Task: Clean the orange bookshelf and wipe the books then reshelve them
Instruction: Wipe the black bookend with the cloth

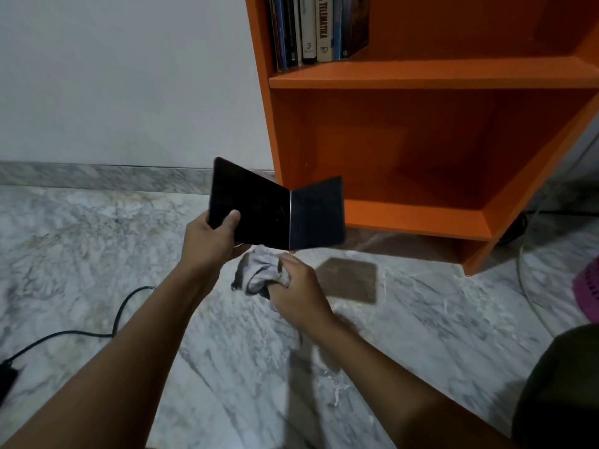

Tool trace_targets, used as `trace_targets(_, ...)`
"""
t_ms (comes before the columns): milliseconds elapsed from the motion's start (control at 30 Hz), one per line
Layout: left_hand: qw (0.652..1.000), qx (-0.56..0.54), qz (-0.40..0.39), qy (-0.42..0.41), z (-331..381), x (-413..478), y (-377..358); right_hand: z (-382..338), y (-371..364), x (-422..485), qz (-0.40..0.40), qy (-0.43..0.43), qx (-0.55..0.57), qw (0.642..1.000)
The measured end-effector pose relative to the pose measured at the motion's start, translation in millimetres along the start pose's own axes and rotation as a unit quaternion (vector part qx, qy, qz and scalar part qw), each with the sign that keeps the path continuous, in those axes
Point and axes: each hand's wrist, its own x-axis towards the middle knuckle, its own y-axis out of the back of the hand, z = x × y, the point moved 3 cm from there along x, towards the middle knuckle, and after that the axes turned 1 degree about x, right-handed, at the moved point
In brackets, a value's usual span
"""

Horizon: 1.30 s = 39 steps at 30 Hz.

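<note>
A thin black book (259, 205) hangs open in the air in front of the orange bookshelf (421, 74), covers facing me. My left hand (212, 238) grips its left cover at the lower corner, thumb on the front. Just below the book, my right hand (296, 280) holds a bunched grey cloth (259, 270). Several books (319, 27) stand upright at the left end of the upper shelf. The lower shelf holds nothing.
A brown flat book or mat (348, 280) lies on the marble floor right of my right hand. A black cable (97, 332) runs along the floor at the left. A purple basket (588, 286) and a thin grey cable (525, 280) are at the right edge.
</note>
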Motion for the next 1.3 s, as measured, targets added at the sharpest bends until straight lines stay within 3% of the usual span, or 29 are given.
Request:
trace_targets(100,0.998,-0.055,0.019,0.035,-7,8,4,25,0,1,0.058,-0.168,0.073,0.981)
trace_targets(167,0.997,-0.055,0.018,0.051,-12,9,5,37,7,2,0.126,-0.292,0.154,0.935)
trace_targets(267,0.995,-0.061,0.003,0.084,-18,8,6,44,19,5,0.156,-0.355,0.228,0.893)
trace_targets(467,0.979,-0.100,-0.069,0.161,-20,2,-4,38,33,12,0.195,-0.291,0.220,0.910)
trace_targets(733,0.938,0.028,-0.238,0.249,-26,-13,-1,41,62,21,0.249,-0.263,0.190,0.912)
trace_targets(900,0.945,0.059,-0.219,0.238,-23,0,20,34,81,24,0.173,-0.236,0.093,0.952)
trace_targets(1100,0.942,0.156,-0.240,0.174,-14,5,11,20,76,28,0.063,-0.170,0.062,0.982)
trace_targets(1167,0.948,0.141,-0.236,0.162,-15,8,8,16,73,30,0.073,-0.154,0.040,0.985)
trace_targets(1300,0.953,0.152,-0.215,0.148,-20,16,6,24,69,15,0.184,-0.177,-0.018,0.967)
